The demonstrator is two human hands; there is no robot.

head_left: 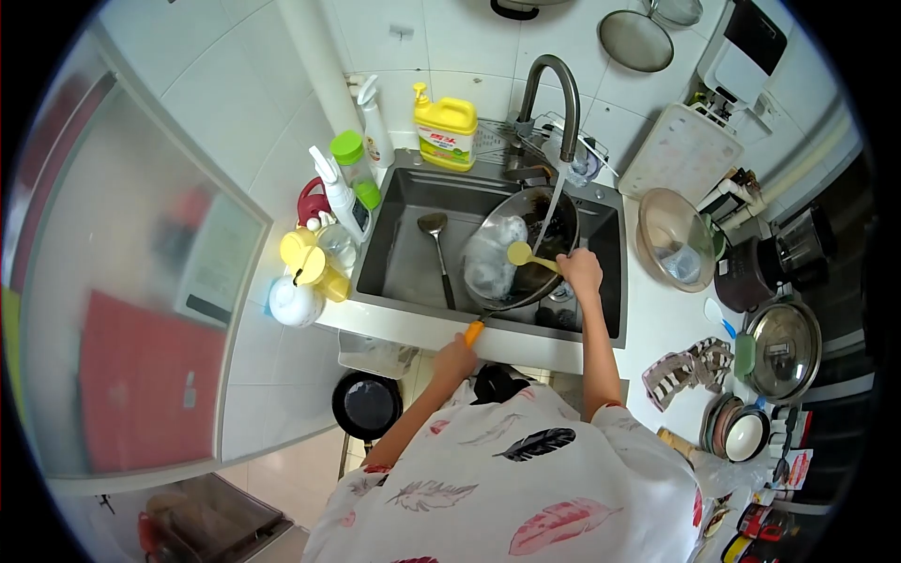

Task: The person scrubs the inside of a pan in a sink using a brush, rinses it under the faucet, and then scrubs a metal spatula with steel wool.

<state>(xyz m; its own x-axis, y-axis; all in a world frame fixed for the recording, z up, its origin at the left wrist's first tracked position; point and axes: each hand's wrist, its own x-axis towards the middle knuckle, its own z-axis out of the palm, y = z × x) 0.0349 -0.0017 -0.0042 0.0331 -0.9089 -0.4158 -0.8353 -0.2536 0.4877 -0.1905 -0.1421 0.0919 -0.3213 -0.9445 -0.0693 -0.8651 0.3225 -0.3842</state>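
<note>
In the head view, my left hand [455, 360] is closed around the orange handle of a dark wok [563, 223], which rests tilted in the grey sink [399, 267]. My right hand [581, 271] grips a yellow dish brush [520, 253] by its handle, with the round head over the wok's inside. White suds [493, 258] cover the wok's left part. A stream of water runs into it from the curved faucet [571, 122]. Left of the wok, a spatula [433, 223] with a black handle lies on the sink floor.
Along the back stands a yellow detergent jug [447, 141]. Spray bottles [340, 192] and other containers line the left edge. On the right counter are a clear plastic basin [657, 239], a striped cloth [690, 372] and a pot lid [786, 352]. A black pan [366, 405] sits below, left.
</note>
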